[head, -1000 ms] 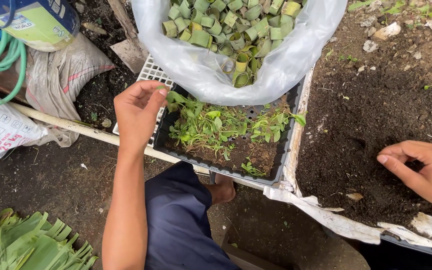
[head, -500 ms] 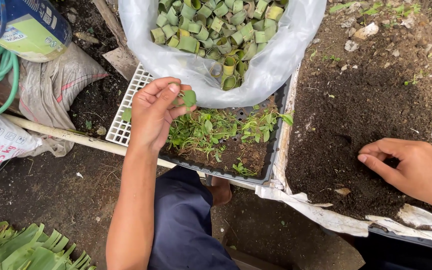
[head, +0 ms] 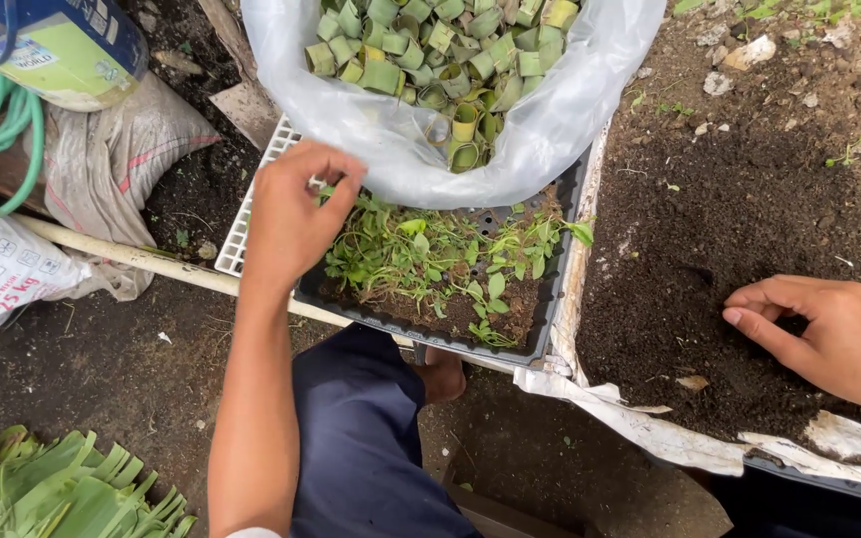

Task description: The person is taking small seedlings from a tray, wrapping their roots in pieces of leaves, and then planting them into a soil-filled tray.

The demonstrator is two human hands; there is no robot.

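Observation:
My left hand (head: 291, 214) hovers over the left end of a black seedling tray (head: 430, 337), its fingertips pinched together on a small green seedling (head: 328, 192). The tray holds a tangle of leafy seedlings (head: 440, 261) in dark soil. My right hand (head: 834, 334) rests on the dark soil bed (head: 729, 199) to the right, fingers loosely bent and touching the earth, holding nothing. Above the tray sits a clear plastic bag (head: 570, 130) full of rolled green leaf cups (head: 430, 50).
A white grid tray (head: 239, 227) lies under the black one. On the left are a pale pipe (head: 122, 257), a green hose (head: 14, 130), printed sacks (head: 2, 271) and cut leaf strips (head: 52, 488). My knee in dark blue cloth (head: 361, 428) is below the tray.
My left hand lifted with a leaf between its fingers, then came back down to the seedlings at the tray's left end. My right hand stayed on the soil.

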